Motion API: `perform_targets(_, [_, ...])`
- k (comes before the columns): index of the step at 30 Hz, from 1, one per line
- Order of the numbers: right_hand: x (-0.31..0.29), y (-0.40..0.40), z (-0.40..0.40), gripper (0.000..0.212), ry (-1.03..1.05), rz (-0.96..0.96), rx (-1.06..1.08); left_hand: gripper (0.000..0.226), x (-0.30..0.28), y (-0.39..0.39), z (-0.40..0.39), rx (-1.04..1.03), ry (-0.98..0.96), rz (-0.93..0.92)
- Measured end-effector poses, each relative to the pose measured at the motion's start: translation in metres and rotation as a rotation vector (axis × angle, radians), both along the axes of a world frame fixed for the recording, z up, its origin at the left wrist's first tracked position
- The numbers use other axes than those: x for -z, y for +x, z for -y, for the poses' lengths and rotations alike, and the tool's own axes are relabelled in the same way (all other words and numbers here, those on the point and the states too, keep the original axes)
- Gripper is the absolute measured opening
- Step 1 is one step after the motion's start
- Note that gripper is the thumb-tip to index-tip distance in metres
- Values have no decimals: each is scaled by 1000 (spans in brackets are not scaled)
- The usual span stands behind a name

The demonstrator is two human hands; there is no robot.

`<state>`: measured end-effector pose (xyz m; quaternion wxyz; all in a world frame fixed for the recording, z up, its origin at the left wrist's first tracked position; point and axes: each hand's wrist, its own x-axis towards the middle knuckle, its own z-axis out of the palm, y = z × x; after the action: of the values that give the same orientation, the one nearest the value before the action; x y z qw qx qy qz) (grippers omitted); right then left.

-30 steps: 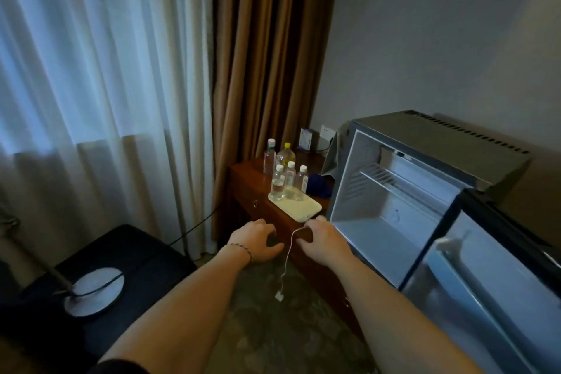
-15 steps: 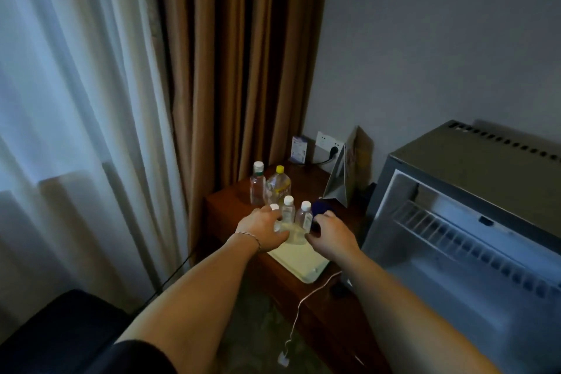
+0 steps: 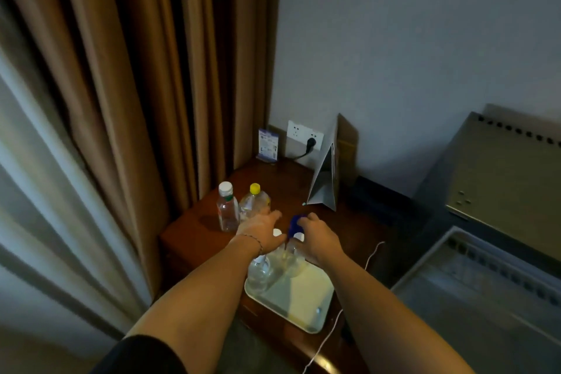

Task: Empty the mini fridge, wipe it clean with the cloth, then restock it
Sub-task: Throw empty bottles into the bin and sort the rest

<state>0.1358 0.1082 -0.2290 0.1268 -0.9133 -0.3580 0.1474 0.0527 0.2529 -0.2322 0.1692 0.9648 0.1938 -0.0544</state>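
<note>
1. The right hand (image 3: 318, 237) reaches over the dark wooden table (image 3: 194, 237) and pinches a blue cloth (image 3: 295, 223) between its fingertips, the fingers curled round the fabric.
2. The cloth hangs just above the table, behind the bottles on the tray and close to both hands.
3. The left hand (image 3: 262, 229) lies flat with its fingers straight and close together, pointing toward the cloth; it holds nothing. A thin bracelet (image 3: 253, 240) circles that wrist.
4. A pale tray (image 3: 300, 304) sits at the near edge of the table. 3 small clear bottles with white caps stand at its far end; one (image 3: 259, 272) shows below the left wrist, and the other 2 are partly hidden by the hands.
5. Behind the left hand, off the tray, stand a clear bottle with a white cap (image 3: 227, 209) and, just beside it on the right, a clear bottle with a yellow cap (image 3: 254, 200).
6. The mini fridge (image 3: 501, 185) stands to the right of the table, its grey top in view and its open interior (image 3: 473, 291) below, with a wire shelf along the back.
7. At the back of the table are a folded grey card stand (image 3: 326, 182), a small blue-and-white card (image 3: 268, 143) and a wall socket (image 3: 305, 135) with a black plug in it.
8. A thin white cable (image 3: 326, 340) runs off the table's front edge. Brown curtains (image 3: 145, 70) hang on the left.
</note>
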Motion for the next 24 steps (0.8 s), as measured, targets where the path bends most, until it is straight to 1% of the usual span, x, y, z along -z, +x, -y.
perform_targets(6, [25,21,-14,38,-134,-39,-22,48,22,17,-8,1,-100,-53])
perform_targets(10, [37,22,-16,40,-126,-64,-36,37,31,23,-11,-6,-131,-36])
perform_targets(13, [42,22,-16,34,-108,-79,-24,25,34,27,-10,-31,-179,-2])
perform_targets(15, [45,21,-16,27,-100,-97,-10,20,35,29,-8,-23,-178,6])
perform_targets(19, [42,17,-9,20,-70,-93,24,23,34,30,-4,-9,-184,32])
perform_targets(24, [32,9,11,23,-48,-73,95,23,30,24,8,24,-207,63])
